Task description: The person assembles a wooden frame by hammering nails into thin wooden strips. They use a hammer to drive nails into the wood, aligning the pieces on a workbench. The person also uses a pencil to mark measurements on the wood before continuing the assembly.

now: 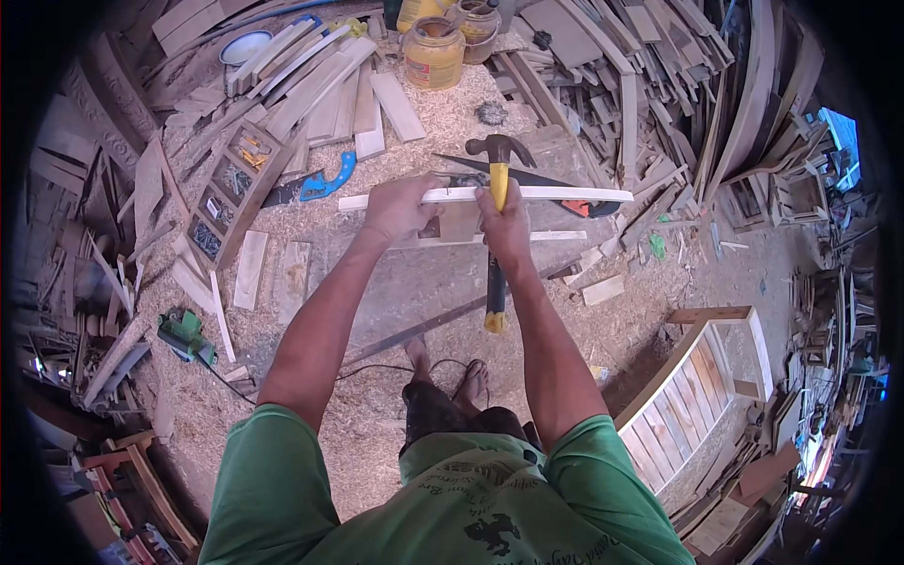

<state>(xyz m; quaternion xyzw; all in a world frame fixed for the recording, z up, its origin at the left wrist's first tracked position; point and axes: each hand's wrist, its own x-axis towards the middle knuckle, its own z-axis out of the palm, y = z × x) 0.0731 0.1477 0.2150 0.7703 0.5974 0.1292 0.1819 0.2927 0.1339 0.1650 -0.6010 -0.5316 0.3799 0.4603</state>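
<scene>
Gripping a pale wooden strip (574,194) and a claw hammer (499,188) over a worktop (405,292)

Holding the strip in a closed left hand (400,207), with a short end jutting out past the knuckles. Wrapping a closed right hand (508,224) around the hammer's handle, close up against the strip. Pointing the hammer's head away from the body, and the black and yellow handle end back toward it. Running the strip crosswise above the worktop, left to right.

Seen just nearer the body: a second wooden strip (556,236), roughly parallel. Lying beyond the right hand: a handsaw with an orange-red handle (579,206), partly hidden by the strip. Lying left of the left hand: a blue-handled handsaw (328,181), then a compartmented wooden box (259,202) with metal fasteners (204,237) inside.

Lying at lower left: a green power tool (188,334). Standing at the far side: a yellow jar (435,58), near stacked wooden offcuts (325,89). Resting at lower right: a slatted wooden frame (683,395). Wearing a green T-shirt (471,508), above shavings (363,443) on the floor.
</scene>
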